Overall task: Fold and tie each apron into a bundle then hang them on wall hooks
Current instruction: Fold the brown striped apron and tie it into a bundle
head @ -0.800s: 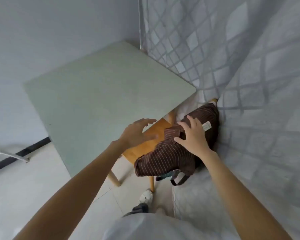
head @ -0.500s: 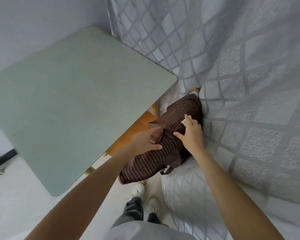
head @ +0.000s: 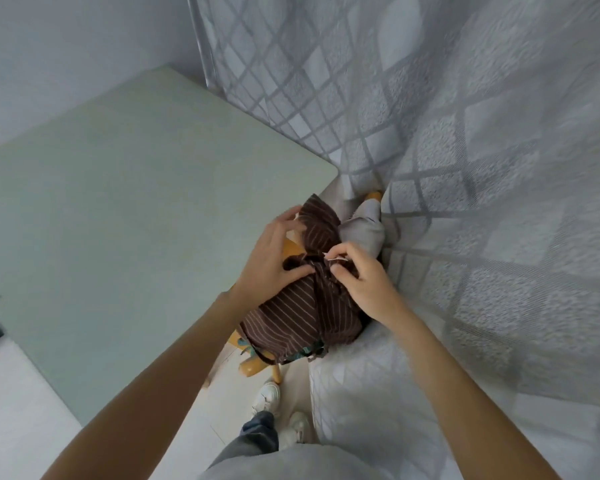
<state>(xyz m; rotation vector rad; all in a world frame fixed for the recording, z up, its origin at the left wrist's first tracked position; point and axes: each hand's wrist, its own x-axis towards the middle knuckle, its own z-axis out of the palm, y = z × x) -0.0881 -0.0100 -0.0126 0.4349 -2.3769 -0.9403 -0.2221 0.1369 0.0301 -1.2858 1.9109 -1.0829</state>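
Centre of frame: brown striped apron bunched on a wooden chair, between the pale green tabletop and grey patterned curtain. Left hand grips its gathered middle; right hand pinches cloth beside a white label

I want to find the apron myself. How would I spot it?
Start at the pale green table and go to its corner by the grey curtain. There, on a wooden chair, lies the apron, held by both hands. It is the only dark brown cloth with thin pale stripes.
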